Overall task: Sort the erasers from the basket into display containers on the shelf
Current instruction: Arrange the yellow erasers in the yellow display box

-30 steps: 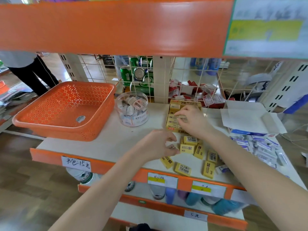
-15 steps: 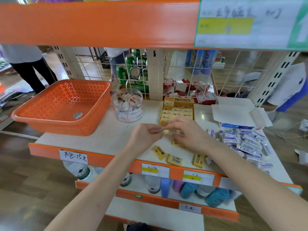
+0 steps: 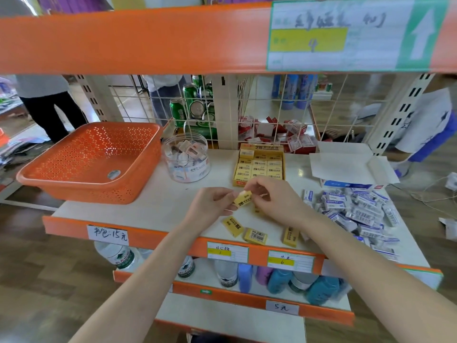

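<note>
Left hand point(image 3: 212, 204) and right hand point(image 3: 275, 201) meet above the front half of the shelf point(image 3: 148, 211), just in front of the yellow display box point(image 3: 262, 147). Between them is one yellow eraser point(image 3: 243, 198), tilted and held clear of the shelf surface. Left grip: thumb and fingertips closed on the eraser's left end. Right grip: thumb and forefinger pinched on its right end, the other fingers curled. The display box sits open behind the hands, with rows of matching erasers packed flat inside. Three loose yellow erasers point(image 3: 256, 235) lie near the shelf's front edge, below the hands. The orange basket point(image 3: 99, 191) stands at the shelf's left end, a round sticker on its floor. A clear round tub point(image 3: 188, 172) sits between basket and display box and holds small wrapped erasers. A heap of blue-and-white erasers point(image 3: 358, 209) lies to the right, in front of an open white carton point(image 3: 346, 167).
</note>
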Demonstrator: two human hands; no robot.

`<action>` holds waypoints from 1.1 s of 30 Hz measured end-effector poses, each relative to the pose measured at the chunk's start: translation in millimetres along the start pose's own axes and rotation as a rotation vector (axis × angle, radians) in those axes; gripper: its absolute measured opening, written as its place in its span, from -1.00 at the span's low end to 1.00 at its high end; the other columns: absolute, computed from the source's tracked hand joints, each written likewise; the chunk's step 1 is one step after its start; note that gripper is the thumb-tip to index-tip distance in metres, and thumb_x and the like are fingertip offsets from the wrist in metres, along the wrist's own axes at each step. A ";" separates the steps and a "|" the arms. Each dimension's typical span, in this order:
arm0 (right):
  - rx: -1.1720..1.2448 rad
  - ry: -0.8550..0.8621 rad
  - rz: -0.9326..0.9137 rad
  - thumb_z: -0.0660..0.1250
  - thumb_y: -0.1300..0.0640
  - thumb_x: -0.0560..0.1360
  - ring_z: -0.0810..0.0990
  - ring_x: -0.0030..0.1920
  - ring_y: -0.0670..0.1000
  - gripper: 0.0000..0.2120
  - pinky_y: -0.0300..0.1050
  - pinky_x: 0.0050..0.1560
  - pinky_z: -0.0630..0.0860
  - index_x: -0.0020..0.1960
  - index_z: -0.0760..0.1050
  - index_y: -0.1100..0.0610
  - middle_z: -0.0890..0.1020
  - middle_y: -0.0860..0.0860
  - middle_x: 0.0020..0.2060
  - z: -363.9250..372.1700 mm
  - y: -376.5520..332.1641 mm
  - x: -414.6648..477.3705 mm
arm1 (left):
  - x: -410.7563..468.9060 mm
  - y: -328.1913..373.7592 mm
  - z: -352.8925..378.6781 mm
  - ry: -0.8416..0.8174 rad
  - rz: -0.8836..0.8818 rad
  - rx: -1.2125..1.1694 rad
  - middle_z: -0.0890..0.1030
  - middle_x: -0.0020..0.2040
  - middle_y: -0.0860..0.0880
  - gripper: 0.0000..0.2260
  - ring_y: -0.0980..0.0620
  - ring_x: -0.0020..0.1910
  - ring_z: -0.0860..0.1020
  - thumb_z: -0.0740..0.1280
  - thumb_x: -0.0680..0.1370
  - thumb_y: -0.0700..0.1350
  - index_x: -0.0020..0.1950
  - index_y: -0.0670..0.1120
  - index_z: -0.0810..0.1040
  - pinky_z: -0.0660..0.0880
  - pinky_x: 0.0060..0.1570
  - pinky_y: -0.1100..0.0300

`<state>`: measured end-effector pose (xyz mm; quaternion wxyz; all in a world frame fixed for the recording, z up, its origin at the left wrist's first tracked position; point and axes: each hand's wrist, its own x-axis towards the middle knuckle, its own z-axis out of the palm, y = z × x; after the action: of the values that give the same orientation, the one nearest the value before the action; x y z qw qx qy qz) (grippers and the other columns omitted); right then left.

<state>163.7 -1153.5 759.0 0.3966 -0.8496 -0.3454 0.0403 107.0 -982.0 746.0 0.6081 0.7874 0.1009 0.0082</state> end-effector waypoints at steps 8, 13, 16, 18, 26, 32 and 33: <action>0.171 0.089 0.129 0.32 0.24 0.49 0.60 -0.08 -0.10 -0.80 -0.30 -0.02 0.55 0.04 0.54 -0.02 0.59 -0.09 -0.10 -3.3 3.4 -2.9 | -4.1 -2.2 2.7 0.028 0.145 0.201 0.63 -0.12 0.11 -0.72 0.20 -0.12 0.59 0.47 0.43 -0.20 0.04 0.10 0.58 0.54 -0.02 0.24; 0.252 0.100 0.164 0.37 0.19 0.48 0.64 -0.11 -0.08 -0.85 -0.24 -0.02 0.59 0.01 0.55 -0.02 0.61 -0.09 -0.13 0.7 -0.5 -3.0 | -10.2 0.0 9.1 0.144 0.283 0.324 0.53 -0.15 0.18 -0.71 0.19 -0.15 0.56 0.47 0.42 -0.23 0.10 0.01 0.60 0.55 -0.08 0.29; 0.188 0.101 0.149 0.37 0.16 0.49 0.61 -0.15 -0.15 -0.84 -0.39 -0.09 0.52 0.05 0.51 0.00 0.59 -0.10 -0.14 4.5 -1.8 -4.0 | -8.5 -7.7 2.5 0.190 0.341 0.414 0.53 -0.15 0.15 -0.73 0.11 -0.15 0.55 0.47 0.42 -0.22 0.09 -0.03 0.63 0.54 -0.11 0.23; 0.117 0.047 0.113 0.36 0.17 0.49 0.55 -0.17 -0.20 -0.80 -0.46 -0.13 0.46 0.09 0.47 -0.01 0.58 -0.08 -0.11 6.1 -3.8 -5.8 | -7.5 -16.8 -5.3 0.224 0.335 0.476 0.57 -0.09 0.07 -0.73 0.16 -0.15 0.52 0.47 0.41 -0.20 0.10 -0.06 0.63 0.52 -0.12 0.24; -0.243 -0.488 -0.117 0.12 0.48 0.43 0.31 0.34 -0.04 -0.42 -0.10 0.37 0.20 0.22 0.54 -0.06 0.41 -0.12 0.36 15.7 -18.2 -2.7 | -14.6 -28.0 -27.7 0.379 0.276 0.557 0.53 -0.08 0.10 -0.73 0.15 -0.12 0.48 0.47 0.43 -0.14 0.12 -0.05 0.62 0.31 -0.06 0.39; -0.388 -0.549 -0.129 0.25 0.34 0.50 0.37 0.27 -0.01 -0.58 -0.13 0.30 0.30 0.27 0.52 -0.01 0.47 -0.08 0.31 20.9 -18.7 11.5 | -15.9 -31.0 -29.2 0.425 0.282 0.546 0.57 -0.08 0.05 -0.73 0.15 -0.15 0.48 0.49 0.41 -0.17 0.10 -0.08 0.63 0.28 -0.10 0.56; -0.404 -0.535 -0.127 0.29 0.30 0.50 0.38 0.28 -0.02 -0.61 -0.14 0.30 0.30 0.27 0.51 0.01 0.47 -0.06 0.30 21.2 -18.1 13.4 | -16.0 -31.4 -29.7 0.428 0.282 0.544 0.57 -0.08 0.05 -0.73 0.16 -0.15 0.48 0.49 0.41 -0.18 0.10 -0.08 0.63 0.27 -0.10 0.60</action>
<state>156.6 -1123.4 760.0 0.1174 -0.8472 -0.4902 0.1677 82.6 -948.7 725.4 0.3349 0.9067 0.1148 0.2292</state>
